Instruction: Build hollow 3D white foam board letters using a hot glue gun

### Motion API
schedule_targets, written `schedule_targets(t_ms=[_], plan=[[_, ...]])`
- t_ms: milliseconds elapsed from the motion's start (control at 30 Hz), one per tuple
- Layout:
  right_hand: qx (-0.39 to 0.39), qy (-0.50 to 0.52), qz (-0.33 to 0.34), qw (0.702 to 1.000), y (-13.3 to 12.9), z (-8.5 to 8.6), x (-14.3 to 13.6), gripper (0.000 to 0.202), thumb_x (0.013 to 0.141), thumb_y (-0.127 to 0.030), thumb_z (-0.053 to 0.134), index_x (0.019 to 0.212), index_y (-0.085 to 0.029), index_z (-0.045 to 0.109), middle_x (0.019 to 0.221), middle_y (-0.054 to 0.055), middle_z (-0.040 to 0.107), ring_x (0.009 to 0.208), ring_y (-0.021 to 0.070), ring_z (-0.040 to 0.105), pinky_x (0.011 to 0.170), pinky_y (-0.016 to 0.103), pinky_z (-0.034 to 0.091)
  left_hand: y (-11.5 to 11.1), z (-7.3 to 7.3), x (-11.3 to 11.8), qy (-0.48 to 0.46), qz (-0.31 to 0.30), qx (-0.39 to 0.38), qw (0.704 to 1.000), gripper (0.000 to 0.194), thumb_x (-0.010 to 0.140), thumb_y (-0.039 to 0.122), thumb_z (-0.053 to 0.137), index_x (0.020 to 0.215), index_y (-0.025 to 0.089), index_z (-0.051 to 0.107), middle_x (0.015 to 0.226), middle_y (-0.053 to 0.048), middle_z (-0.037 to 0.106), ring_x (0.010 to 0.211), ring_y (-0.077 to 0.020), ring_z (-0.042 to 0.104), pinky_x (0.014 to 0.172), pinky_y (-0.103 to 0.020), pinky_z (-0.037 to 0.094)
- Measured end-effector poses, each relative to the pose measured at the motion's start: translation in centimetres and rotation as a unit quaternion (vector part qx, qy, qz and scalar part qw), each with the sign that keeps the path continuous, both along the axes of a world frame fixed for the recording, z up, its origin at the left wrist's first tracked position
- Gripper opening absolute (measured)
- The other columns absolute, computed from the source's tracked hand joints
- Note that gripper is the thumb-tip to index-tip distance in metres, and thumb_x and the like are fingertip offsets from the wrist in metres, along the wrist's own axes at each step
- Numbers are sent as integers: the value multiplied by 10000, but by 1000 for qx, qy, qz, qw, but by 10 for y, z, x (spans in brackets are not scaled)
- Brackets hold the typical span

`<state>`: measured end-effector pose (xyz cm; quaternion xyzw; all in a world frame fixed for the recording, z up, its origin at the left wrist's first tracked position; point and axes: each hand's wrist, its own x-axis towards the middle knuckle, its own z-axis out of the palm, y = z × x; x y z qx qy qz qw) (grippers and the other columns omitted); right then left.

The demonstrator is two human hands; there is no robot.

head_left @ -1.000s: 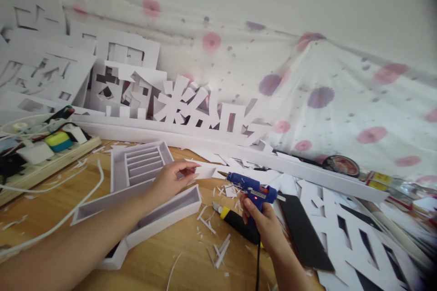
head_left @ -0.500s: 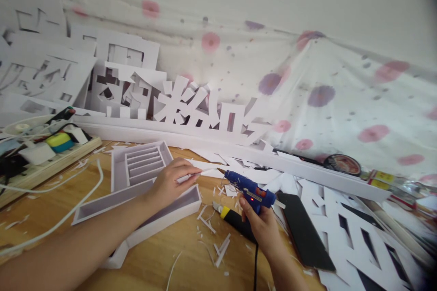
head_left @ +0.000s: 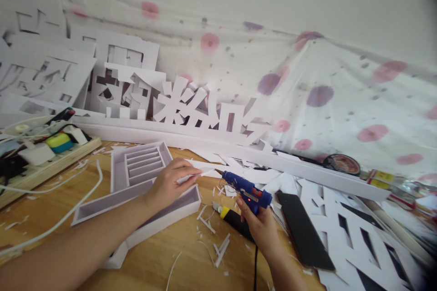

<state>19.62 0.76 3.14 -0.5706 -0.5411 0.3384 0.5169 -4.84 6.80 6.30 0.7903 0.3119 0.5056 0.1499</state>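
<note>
The right hand (head_left: 261, 225) grips a blue glue gun (head_left: 244, 186) above the bench (head_left: 191, 254); the left hand (head_left: 170, 182) pinches a thin white strip (head_left: 206, 173) near the nozzle (head_left: 218, 171). An open white box (head_left: 119, 170) holds slats (head_left: 145, 164).

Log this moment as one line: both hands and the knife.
left hand: pinching thin white strip | right hand: gripping blue glue gun, red light lit, nozzle close to strip | utility knife: lying on table

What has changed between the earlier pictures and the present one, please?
The right hand has shifted the blue glue gun slightly left, its rear end lower. The left hand has brought its fingertips together on a thin white strip; whether it held this before is unclear. The cutter and slatted white box stayed.
</note>
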Motion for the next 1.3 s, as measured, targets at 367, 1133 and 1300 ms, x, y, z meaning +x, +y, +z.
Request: schedule_targets(t_ms=[367,1133,1300], plan=[[23,-31,7,999,-3,0,-5,437,708,-609,633,659,-178,579,488,-26,463,459,110,413,429,236,350,2,-2,0,21,7,67,998,240,826,114,594,999,246,696,857,-53,637,813,-165,597,727,-288,489],[44,-15,8,999,-14,2,-22,404,724,-586,628,654,-190,594,502,-33,462,475,106,393,472,240,385,7,-7,0,31,3,153,988,234,830,75,583,1010,204,658,855,-46,613,805,-145,581,697,-272,504],[45,-11,15,999,-15,3,-23,380,712,-553,659,632,-196,559,495,-41,443,470,97,372,470,232,389,8,-7,0,33,1,152,988,239,828,75,589,1012,213,652,854,-40,614,798,-142,578,691,-274,505]])
